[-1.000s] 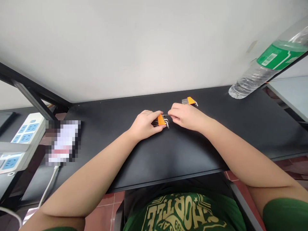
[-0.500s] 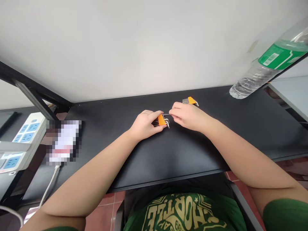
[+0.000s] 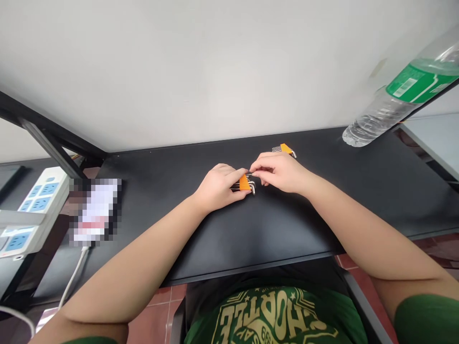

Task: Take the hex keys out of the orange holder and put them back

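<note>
My left hand (image 3: 217,186) grips an orange holder of hex keys (image 3: 245,183) against the black table (image 3: 272,224), near its middle. My right hand (image 3: 281,173) meets it from the right, thumb and forefinger pinched on the end of one thin hex key at the holder's top. Just beyond my right hand lies a second orange hex key set (image 3: 286,149), partly hidden by my fingers.
A clear water bottle with a green label (image 3: 401,98) lies tilted at the table's far right. A blurred phone (image 3: 95,210) on a white cable rests at the left edge. A white power strip (image 3: 27,210) sits further left. A white wall backs the table.
The holder in my left hand has shifted slightly right and tilted. My right hand's pinch has closed in tight against it.
</note>
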Available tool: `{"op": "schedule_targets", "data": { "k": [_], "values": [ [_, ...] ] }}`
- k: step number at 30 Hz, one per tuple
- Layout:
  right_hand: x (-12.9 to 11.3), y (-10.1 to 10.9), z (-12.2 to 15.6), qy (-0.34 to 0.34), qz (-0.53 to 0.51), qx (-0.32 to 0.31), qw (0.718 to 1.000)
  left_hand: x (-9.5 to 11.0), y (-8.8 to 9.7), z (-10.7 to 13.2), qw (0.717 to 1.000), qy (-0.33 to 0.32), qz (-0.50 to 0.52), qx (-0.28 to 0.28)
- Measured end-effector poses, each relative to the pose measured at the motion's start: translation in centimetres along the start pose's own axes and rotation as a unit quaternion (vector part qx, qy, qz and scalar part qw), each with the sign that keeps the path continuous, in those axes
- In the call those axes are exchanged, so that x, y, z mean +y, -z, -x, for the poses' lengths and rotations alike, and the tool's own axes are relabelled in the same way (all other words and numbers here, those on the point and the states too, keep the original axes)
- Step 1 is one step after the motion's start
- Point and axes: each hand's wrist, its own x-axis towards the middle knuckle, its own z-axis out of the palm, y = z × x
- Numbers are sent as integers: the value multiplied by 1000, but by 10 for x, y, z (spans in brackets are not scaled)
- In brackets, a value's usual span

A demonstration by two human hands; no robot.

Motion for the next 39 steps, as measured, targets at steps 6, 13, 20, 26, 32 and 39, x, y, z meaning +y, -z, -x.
{"op": "schedule_targets", "data": {
  "k": [6,13,20,26,32,39],
  "values": [
    [8,-15,-8,-147,-312,-3,938,5,6,-2,1000,-4,9,15],
    [23,-30,-14,-169,-379,3,910,3,4,-2,998,-13,30,45],
    [19,-31,-15,-195,-285,-26,938,6,6,-1,999,20,39,-22],
    [18,-30,-13,-205,-116,-10,972,6,7,-4,992,83,-22,-97],
    [24,-31,-15,-139,-31,2,990,2,8,-7,987,102,-29,-118],
    [29,-35,-17,-185,-138,-62,971,0,4,-7,992,108,-43,-56]
  ]
}}
